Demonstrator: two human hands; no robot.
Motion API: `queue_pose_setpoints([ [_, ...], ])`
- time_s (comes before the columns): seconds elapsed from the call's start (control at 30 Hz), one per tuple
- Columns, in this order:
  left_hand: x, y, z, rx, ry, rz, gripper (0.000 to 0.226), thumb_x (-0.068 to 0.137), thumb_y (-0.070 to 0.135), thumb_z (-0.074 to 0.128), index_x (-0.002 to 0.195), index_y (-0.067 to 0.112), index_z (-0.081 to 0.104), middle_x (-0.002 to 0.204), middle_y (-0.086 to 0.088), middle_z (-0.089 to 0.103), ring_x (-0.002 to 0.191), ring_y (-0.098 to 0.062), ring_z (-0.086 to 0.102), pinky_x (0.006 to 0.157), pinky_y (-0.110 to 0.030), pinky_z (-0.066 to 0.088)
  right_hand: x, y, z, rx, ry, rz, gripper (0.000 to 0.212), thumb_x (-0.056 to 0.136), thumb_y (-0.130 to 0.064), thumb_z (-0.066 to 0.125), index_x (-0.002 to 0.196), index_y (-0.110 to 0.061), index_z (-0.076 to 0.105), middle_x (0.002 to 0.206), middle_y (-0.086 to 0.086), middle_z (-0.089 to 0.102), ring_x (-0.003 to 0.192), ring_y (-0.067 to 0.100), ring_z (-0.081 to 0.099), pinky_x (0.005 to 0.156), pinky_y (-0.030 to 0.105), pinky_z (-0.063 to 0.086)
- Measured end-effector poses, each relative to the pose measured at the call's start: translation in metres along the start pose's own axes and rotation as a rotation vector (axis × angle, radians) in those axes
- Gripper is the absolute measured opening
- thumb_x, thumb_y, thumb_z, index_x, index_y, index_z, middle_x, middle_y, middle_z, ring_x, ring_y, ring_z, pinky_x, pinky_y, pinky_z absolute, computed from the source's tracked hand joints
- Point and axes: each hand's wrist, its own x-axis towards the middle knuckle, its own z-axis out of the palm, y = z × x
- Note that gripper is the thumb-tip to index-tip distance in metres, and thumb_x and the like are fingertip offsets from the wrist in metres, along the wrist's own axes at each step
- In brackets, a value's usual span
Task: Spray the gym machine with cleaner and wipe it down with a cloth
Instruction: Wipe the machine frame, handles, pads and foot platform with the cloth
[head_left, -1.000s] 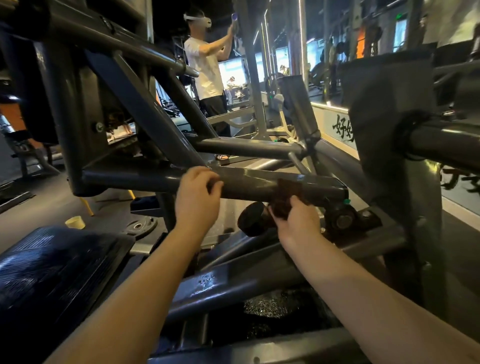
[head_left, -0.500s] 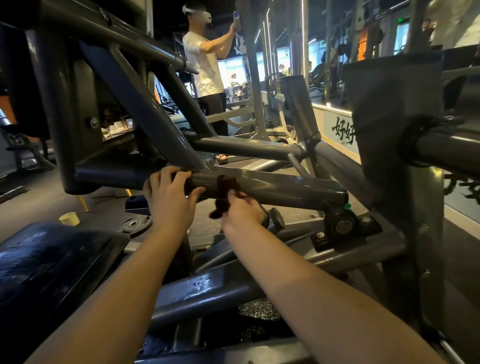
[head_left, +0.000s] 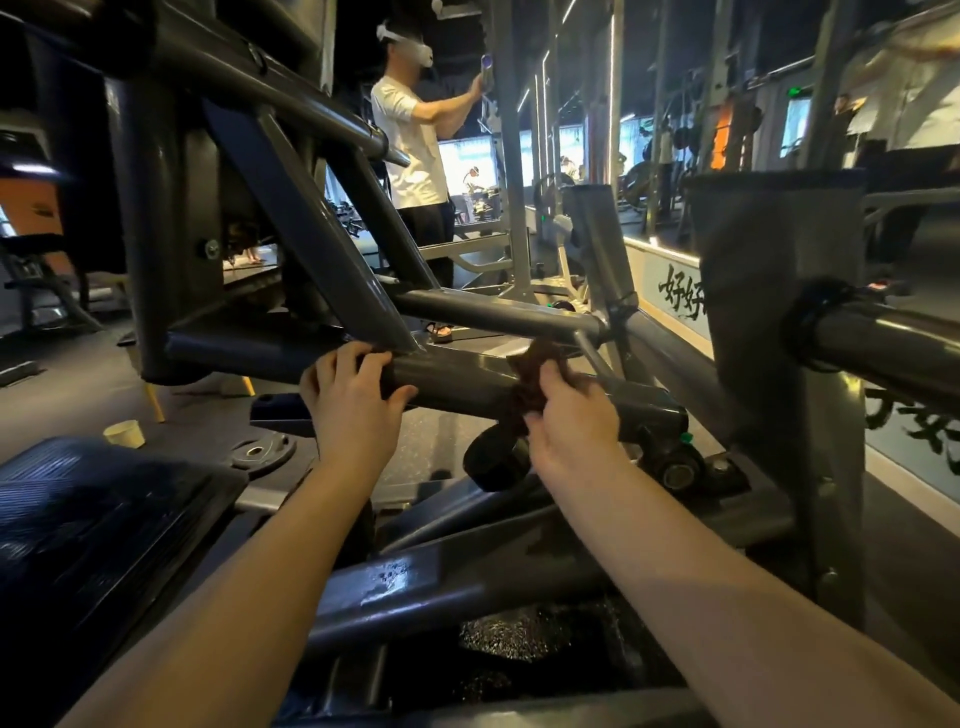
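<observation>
The gym machine is a dark grey steel frame; its horizontal bar crosses the middle of the view. My left hand grips this bar just below the welded diagonal strut, fingers curled over the top. To its right, my right hand holds a dark brown cloth wrapped over the same bar, the cloth bunched up between fingers and steel. No spray bottle shows near my hands.
A black padded seat lies at lower left. A weight plate and a paper cup sit on the floor. A person in a white shirt stands beyond the frame. A thick upright post rises at right.
My right hand slid the cloth leftward along the bar toward my left hand, then back to the right. My left hand shifted left along the bar and keeps its grip.
</observation>
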Motion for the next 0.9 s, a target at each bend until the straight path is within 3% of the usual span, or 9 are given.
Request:
queue_pose_setpoints([
  [0.07,0.000,-0.003,-0.001,-0.020,0.018,-0.001,0.049,0.094,0.038,0.071,0.138,0.022,0.058,0.147,-0.002,0.047,0.142,-0.027,0.032,0.122,-0.053,0.020,0.009,-0.010,0.006,-0.321,-0.040,-0.342,0.014,0.100,-0.018,0.066,0.113,-0.023,0.064,0.116,-0.006,0.067,0.107,0.011,0.060,0.097,0.033,0.049],
  [0.13,0.001,-0.008,-0.004,-0.035,0.045,-0.036,0.052,0.092,0.038,0.073,0.138,0.021,0.057,0.147,-0.002,0.047,0.142,-0.027,0.031,0.123,-0.053,0.019,0.028,-0.010,0.002,-0.642,-0.137,-0.570,0.014,0.101,-0.017,0.064,0.112,-0.024,0.063,0.117,-0.007,0.064,0.114,0.012,0.058,0.102,0.033,0.047],
  [0.23,0.005,-0.019,-0.008,-0.011,0.056,-0.103,0.065,0.088,0.044,0.077,0.143,0.022,0.051,0.151,-0.001,0.043,0.146,-0.028,0.028,0.124,-0.054,0.017,0.057,0.003,-0.001,-1.224,-0.287,-0.611,0.023,0.100,-0.017,0.064,0.120,-0.027,0.060,0.122,-0.001,0.061,0.122,0.024,0.056,0.107,0.047,0.048],
  [0.27,0.007,-0.021,-0.010,0.004,0.048,-0.103,0.067,0.087,0.046,0.077,0.144,0.022,0.051,0.152,-0.001,0.042,0.147,-0.028,0.027,0.124,-0.054,0.017,0.060,0.004,0.006,-1.317,-0.323,-0.592,0.029,0.099,-0.015,0.063,0.125,-0.028,0.058,0.124,0.002,0.061,0.123,0.027,0.057,0.106,0.050,0.049],
  [0.37,0.011,-0.024,-0.010,0.037,0.042,-0.081,0.063,0.087,0.047,0.076,0.141,0.023,0.055,0.150,-0.001,0.044,0.146,-0.028,0.028,0.123,-0.054,0.018,0.052,0.005,0.047,-1.361,-0.463,-0.565,0.039,0.100,-0.013,0.061,0.137,-0.025,0.053,0.125,0.004,0.063,0.118,0.024,0.060,0.102,0.047,0.053],
  [0.5,0.006,-0.027,-0.005,0.055,0.114,-0.051,0.058,0.085,0.041,0.081,0.135,0.023,0.060,0.147,0.000,0.050,0.141,-0.027,0.032,0.118,-0.053,0.025,0.035,0.024,0.095,-1.366,-0.631,-0.637,0.029,0.101,-0.015,0.060,0.126,-0.026,0.053,0.113,0.000,0.063,0.103,0.020,0.062,0.093,0.042,0.056],
  [0.6,0.005,-0.028,-0.003,0.057,0.123,-0.051,0.058,0.085,0.039,0.081,0.136,0.021,0.059,0.147,-0.001,0.050,0.141,-0.028,0.032,0.118,-0.053,0.026,0.037,0.022,0.078,-1.352,-0.660,-0.670,0.026,0.100,-0.011,0.059,0.121,-0.027,0.054,0.109,-0.003,0.061,0.100,0.018,0.061,0.092,0.039,0.054],
  [0.7,0.003,-0.026,-0.003,0.039,0.112,-0.060,0.060,0.087,0.042,0.078,0.139,0.022,0.056,0.149,0.000,0.046,0.143,-0.029,0.031,0.120,-0.054,0.025,0.055,0.015,0.029,-1.340,-0.570,-0.705,0.027,0.097,-0.011,0.062,0.117,-0.029,0.057,0.108,-0.009,0.059,0.103,0.014,0.058,0.093,0.036,0.051],
  [0.9,0.000,-0.020,-0.001,-0.007,0.088,-0.088,0.057,0.092,0.039,0.073,0.142,0.021,0.053,0.154,-0.001,0.041,0.147,-0.028,0.025,0.122,-0.056,0.020,0.066,0.016,-0.028,-1.284,-0.169,-0.752,0.031,0.094,-0.012,0.069,0.120,-0.025,0.059,0.119,-0.002,0.061,0.118,0.023,0.058,0.095,0.041,0.053],
])
